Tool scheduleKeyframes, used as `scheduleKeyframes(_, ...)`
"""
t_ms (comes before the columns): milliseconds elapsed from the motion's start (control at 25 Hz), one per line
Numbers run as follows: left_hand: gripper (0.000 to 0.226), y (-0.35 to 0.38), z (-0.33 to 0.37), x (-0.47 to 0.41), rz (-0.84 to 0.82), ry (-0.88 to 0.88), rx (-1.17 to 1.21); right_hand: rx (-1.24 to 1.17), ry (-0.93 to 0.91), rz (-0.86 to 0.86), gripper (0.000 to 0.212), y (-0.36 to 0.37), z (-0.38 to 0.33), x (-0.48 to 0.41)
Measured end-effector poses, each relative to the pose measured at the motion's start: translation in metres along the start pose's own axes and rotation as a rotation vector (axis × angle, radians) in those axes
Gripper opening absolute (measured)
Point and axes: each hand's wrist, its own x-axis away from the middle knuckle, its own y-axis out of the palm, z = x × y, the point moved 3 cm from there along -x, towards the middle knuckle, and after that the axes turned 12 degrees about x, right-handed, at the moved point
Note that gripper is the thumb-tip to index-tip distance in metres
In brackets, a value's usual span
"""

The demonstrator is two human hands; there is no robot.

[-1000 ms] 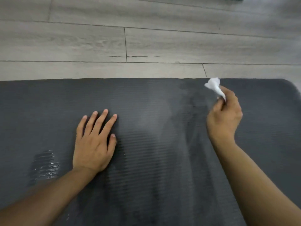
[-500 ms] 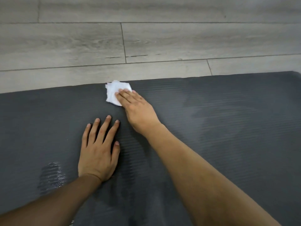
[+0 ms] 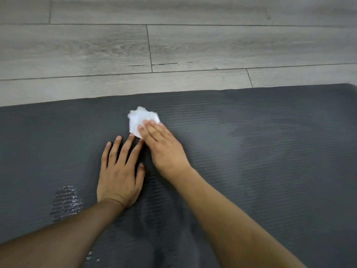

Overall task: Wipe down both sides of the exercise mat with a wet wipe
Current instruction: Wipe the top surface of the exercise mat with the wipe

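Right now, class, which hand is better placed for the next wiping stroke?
Right hand: its fingers press the wet wipe on the mat; the left hand lies flat, bracing.

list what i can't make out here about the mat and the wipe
- Underside of the exercise mat: in the head view it faces the floor, so whether it has been wiped cannot be told.
- The mat's left end and near edge: cut off by the frame edges.
- Part of the wet wipe: covered by the fingers of the right hand.
- Mat surface under the left hand: hidden by the palm.
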Motion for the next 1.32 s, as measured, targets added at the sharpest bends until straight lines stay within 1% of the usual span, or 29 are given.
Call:
scheduleKeyframes(40,0.062,0.000,-0.001,0.000,-0.003,0.001,0.004,0.029,-0.123,-0.017,0.054,0.000,0.000,0.002)
scheduleKeyframes(80,0.061,0.000,0.000,-0.001,-0.002,0.000,0.008,0.026,-0.141,-0.012,0.053,-0.005,0.021,0.004)
scheduleKeyframes(120,0.061,0.001,0.000,-0.001,0.002,0.001,0.011,0.037,-0.046,0.002,0.051,-0.010,0.051,0.009)
scheduleKeyframes(160,0.061,0.001,0.001,0.000,0.006,-0.002,0.013,0.034,0.137,0.011,0.050,-0.018,0.086,0.021)
scheduleKeyframes(200,0.061,0.001,0.000,0.001,0.011,-0.004,0.018,0.055,0.366,0.036,0.048,-0.030,0.126,0.040)
scheduleKeyframes(280,0.061,0.001,0.000,0.001,0.012,-0.003,0.028,0.103,0.804,0.041,0.056,-0.060,0.190,0.082)
scheduleKeyframes(320,0.061,0.001,0.000,0.001,0.006,-0.004,0.029,0.124,0.962,0.037,0.061,-0.067,0.202,0.095)
scheduleKeyframes(360,0.061,0.000,0.000,0.000,0.002,-0.009,0.028,0.113,1.043,0.056,0.063,-0.068,0.200,0.093)
scheduleKeyframes(400,0.061,-0.001,0.000,0.000,0.001,-0.016,0.031,0.052,1.054,0.084,0.061,-0.063,0.183,0.082)
scheduleKeyframes(440,0.061,-0.001,0.000,0.001,0.002,-0.020,0.035,-0.019,0.953,0.094,0.052,-0.057,0.155,0.063)
scheduleKeyframes(480,0.061,-0.001,0.000,0.001,0.004,-0.019,0.037,-0.120,0.806,0.139,0.039,-0.047,0.120,0.043)
scheduleKeyframes(520,0.061,-0.001,0.001,0.001,0.007,-0.015,0.035,-0.187,0.633,0.158,0.032,-0.034,0.081,0.029)
scheduleKeyframes(560,0.061,0.000,0.001,0.000,0.011,-0.013,0.033,-0.189,0.455,0.115,0.037,-0.023,0.037,0.019)
scheduleKeyframes(600,0.060,0.001,0.000,0.000,0.014,-0.011,0.037,-0.128,0.243,0.033,0.043,-0.016,-0.003,0.017)
scheduleKeyframes(640,0.060,0.001,-0.001,0.000,0.015,-0.008,0.047,-0.040,0.084,-0.008,0.049,-0.012,-0.023,0.021)
scheduleKeyframes(680,0.060,0.000,-0.002,0.000,0.018,-0.007,0.054,-0.014,-0.018,-0.013,0.051,-0.008,-0.017,0.026)
scheduleKeyframes(720,0.060,0.000,-0.002,0.001,0.021,-0.006,0.053,-0.005,-0.017,-0.002,0.051,-0.012,0.008,0.033)
scheduleKeyframes(760,0.060,-0.001,-0.001,0.001,0.023,-0.006,0.052,0.018,0.072,0.036,0.050,-0.018,0.041,0.042)
scheduleKeyframes(840,0.060,-0.001,0.001,0.001,0.019,-0.010,0.056,0.044,0.461,0.097,0.049,-0.037,0.122,0.083)
scheduleKeyframes(920,0.060,-0.001,0.002,0.000,0.019,-0.018,0.058,0.104,0.832,0.086,0.056,-0.061,0.188,0.130)
scheduleKeyframes(960,0.060,0.000,0.002,0.000,0.018,-0.020,0.054,0.119,0.954,0.069,0.059,-0.066,0.198,0.143)
scheduleKeyframes(1000,0.060,0.000,0.001,0.001,0.014,-0.022,0.054,0.107,1.027,0.088,0.059,-0.065,0.194,0.142)
scheduleKeyframes(1040,0.060,0.000,0.002,0.000,0.016,-0.023,0.057,0.077,1.036,0.129,0.058,-0.062,0.176,0.132)
scheduleKeyframes(1080,0.060,0.000,0.002,0.001,0.021,-0.024,0.058,0.006,0.989,0.143,0.055,-0.054,0.148,0.117)
scheduleKeyframes(1120,0.059,0.000,0.003,0.002,0.027,-0.024,0.056,-0.071,0.865,0.126,0.052,-0.044,0.110,0.102)
scheduleKeyframes(1160,0.059,0.000,0.003,0.002,0.031,-0.022,0.053,-0.105,0.653,0.093,0.050,-0.030,0.066,0.088)
scheduleKeyframes(1240,0.058,0.000,0.001,0.002,0.027,-0.013,0.052,-0.039,0.124,-0.018,0.051,-0.012,-0.022,0.081)
scheduleKeyframes(1280,0.058,0.000,-0.001,0.001,0.024,-0.001,0.054,0.002,-0.047,-0.057,0.053,-0.006,-0.034,0.085)
scheduleKeyframes(1320,0.058,0.000,-0.001,0.002,0.024,0.008,0.056,0.005,-0.097,-0.065,0.052,-0.004,-0.020,0.087)
